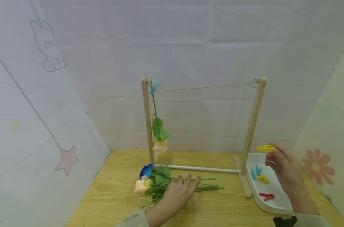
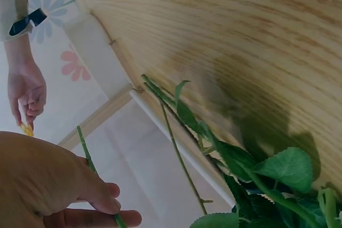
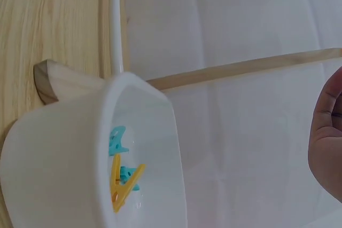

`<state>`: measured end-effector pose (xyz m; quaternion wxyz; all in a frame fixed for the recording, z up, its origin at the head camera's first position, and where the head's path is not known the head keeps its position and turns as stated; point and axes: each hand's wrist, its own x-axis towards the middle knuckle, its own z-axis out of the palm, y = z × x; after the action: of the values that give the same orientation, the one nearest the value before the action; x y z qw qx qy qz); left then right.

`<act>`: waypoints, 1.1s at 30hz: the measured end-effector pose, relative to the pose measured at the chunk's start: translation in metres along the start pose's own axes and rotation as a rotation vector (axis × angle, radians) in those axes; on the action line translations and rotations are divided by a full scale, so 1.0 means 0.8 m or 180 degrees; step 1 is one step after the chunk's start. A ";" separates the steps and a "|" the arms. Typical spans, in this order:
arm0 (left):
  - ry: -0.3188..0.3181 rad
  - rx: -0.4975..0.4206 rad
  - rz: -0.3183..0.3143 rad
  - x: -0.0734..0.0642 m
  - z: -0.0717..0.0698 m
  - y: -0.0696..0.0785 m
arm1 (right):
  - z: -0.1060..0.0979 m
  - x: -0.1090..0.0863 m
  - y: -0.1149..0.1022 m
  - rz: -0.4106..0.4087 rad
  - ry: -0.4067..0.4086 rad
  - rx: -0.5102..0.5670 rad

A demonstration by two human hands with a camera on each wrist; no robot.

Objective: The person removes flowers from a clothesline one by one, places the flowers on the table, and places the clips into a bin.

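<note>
My left hand (image 1: 178, 192) is over a bunch of artificial roses lying on the table. In the left wrist view its thumb and fingers pinch one green rose stem (image 2: 86, 150); that rose's bloom is out of sight there. A blue rose (image 1: 146, 171) and a peach rose (image 1: 142, 186) lie at the bunch's left end, stems pointing right. My right hand (image 1: 285, 170), raised above the white tray (image 1: 274, 205), pinches a yellow clothespin (image 1: 265, 148) between thumb and fingertips. In the right wrist view only part of this hand shows, at the right edge.
A wooden frame (image 1: 254, 126) with a string (image 1: 200, 88) stands at the back. A peach rose (image 1: 160, 146) hangs head down at its left end from a blue clothespin (image 1: 154, 87). Blue clips, a yellow clip (image 1: 262, 178) and a red clip (image 1: 266, 196) lie in the tray.
</note>
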<state>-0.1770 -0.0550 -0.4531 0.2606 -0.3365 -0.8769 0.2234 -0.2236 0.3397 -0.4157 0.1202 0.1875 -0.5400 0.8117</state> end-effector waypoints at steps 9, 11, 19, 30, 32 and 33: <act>-0.0098 0.0055 0.0072 -0.001 0.014 0.004 | -0.016 -0.004 0.002 0.0031 0.0085 -0.0028; -0.0067 0.0082 0.0090 -0.001 0.017 0.005 | -0.020 -0.006 0.003 0.0061 0.0091 -0.0032; -0.0177 0.0151 0.0173 -0.004 0.024 0.013 | -0.043 -0.014 0.008 0.0238 0.0239 -0.0028; -0.0069 0.0242 0.0382 -0.012 0.034 0.025 | -0.071 -0.025 0.019 0.0302 0.0161 0.0226; -0.0135 0.0230 0.0426 -0.013 0.033 0.026 | -0.075 -0.026 0.020 0.0315 0.0123 0.0249; -0.0154 0.0216 0.0444 -0.013 0.033 0.026 | -0.077 -0.027 0.021 0.0323 0.0090 0.0284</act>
<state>-0.1766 -0.0541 -0.4886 0.2343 -0.3822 -0.8493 0.2787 -0.2218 0.3904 -0.4601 0.0781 0.1536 -0.5103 0.8425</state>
